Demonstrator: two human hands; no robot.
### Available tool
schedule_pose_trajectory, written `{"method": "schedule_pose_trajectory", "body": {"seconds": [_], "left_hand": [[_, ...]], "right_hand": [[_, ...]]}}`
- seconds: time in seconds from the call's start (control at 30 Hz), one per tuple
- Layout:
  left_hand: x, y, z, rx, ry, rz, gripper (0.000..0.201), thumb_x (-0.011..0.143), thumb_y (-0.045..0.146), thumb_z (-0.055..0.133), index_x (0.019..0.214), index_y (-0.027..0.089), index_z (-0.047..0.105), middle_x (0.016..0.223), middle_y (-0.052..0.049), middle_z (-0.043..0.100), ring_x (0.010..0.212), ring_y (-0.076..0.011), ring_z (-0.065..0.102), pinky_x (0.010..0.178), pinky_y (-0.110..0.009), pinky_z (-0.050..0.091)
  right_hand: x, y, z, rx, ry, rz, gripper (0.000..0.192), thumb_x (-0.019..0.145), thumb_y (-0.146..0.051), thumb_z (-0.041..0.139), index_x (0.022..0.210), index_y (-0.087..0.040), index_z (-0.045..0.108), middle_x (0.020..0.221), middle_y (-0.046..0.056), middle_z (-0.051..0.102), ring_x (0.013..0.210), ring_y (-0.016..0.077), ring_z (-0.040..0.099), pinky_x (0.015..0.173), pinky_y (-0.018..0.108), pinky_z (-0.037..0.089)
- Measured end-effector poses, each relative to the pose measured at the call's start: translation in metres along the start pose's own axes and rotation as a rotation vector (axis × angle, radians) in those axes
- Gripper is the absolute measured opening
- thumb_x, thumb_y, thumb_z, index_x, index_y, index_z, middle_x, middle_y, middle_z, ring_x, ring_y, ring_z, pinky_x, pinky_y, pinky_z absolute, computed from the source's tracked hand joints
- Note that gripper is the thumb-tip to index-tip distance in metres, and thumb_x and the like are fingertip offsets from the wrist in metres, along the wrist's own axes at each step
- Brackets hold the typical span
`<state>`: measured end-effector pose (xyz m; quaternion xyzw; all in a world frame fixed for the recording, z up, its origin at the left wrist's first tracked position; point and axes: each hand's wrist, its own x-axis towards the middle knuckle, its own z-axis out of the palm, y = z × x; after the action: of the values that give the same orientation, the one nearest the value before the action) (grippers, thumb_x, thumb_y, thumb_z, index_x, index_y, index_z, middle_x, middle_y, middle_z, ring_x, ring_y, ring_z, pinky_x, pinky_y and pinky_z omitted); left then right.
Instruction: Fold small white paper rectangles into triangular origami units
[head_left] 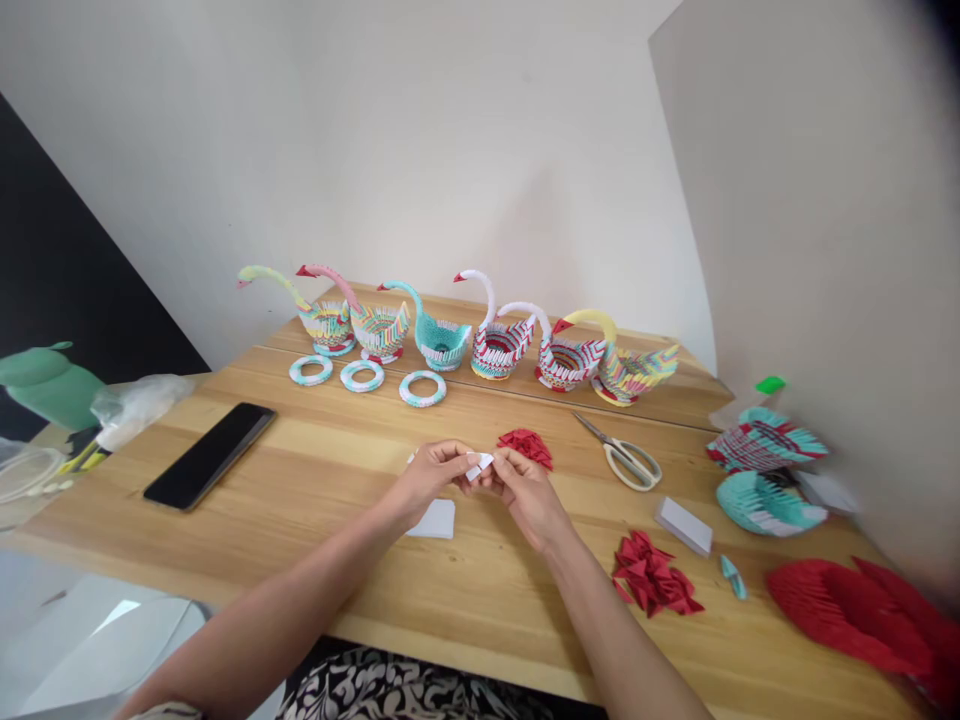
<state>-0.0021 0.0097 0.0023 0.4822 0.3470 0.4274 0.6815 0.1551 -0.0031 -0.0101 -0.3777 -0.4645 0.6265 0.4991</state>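
Observation:
A small folded piece of white paper (480, 464) is pinched between both hands over the middle of the table. My left hand (439, 476) grips its left side with thumb and fingers, and my right hand (523, 487) closes on its right side. Below my left hand lies a stack of white paper slips (435, 520), partly covered by the wrist. Just behind my right hand sits a pile of red folded paper pieces (527, 446). A second red pile (652, 574) lies to the right of my right forearm.
Several folded-paper swans (442, 340) line the back, with three paper rings (422, 389) before them. A black phone (210, 455) lies left. Scissors (630, 460), a white paper block (684, 525), teal paper pieces (769, 503) and a red paper form (840, 610) are at right.

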Motion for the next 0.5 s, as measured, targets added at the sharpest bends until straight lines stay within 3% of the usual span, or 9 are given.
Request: {"method": "schedule_pose_trajectory", "body": {"seconds": [0.3,0.5], "left_hand": [[0.0007,-0.0044,-0.0018,0.02,0.001,0.012,0.026,0.072,0.037,0.069,0.069,0.012,0.064,0.067,-0.003,0.065,0.059,-0.0101,0.055,0.06,-0.023,0.044],[0.0012,-0.0035,-0.0004,0.084,0.045,0.017,0.027,0.072,0.039,0.067,0.067,0.013,0.062,0.065,-0.002,0.064,0.059,-0.0104,0.054,0.059,-0.023,0.044]], "right_hand": [[0.0007,0.0041,-0.0054,-0.033,-0.004,-0.032,0.027,0.078,-0.044,0.065,0.069,-0.018,0.061,0.067,0.0,0.061,0.069,0.0147,0.058,0.072,0.03,0.048],[0.0008,0.0019,-0.0065,-0.192,0.036,-0.043,0.026,0.078,-0.043,0.065,0.076,-0.017,0.064,0.071,0.002,0.064,0.069,0.0145,0.057,0.07,0.028,0.046]]}}
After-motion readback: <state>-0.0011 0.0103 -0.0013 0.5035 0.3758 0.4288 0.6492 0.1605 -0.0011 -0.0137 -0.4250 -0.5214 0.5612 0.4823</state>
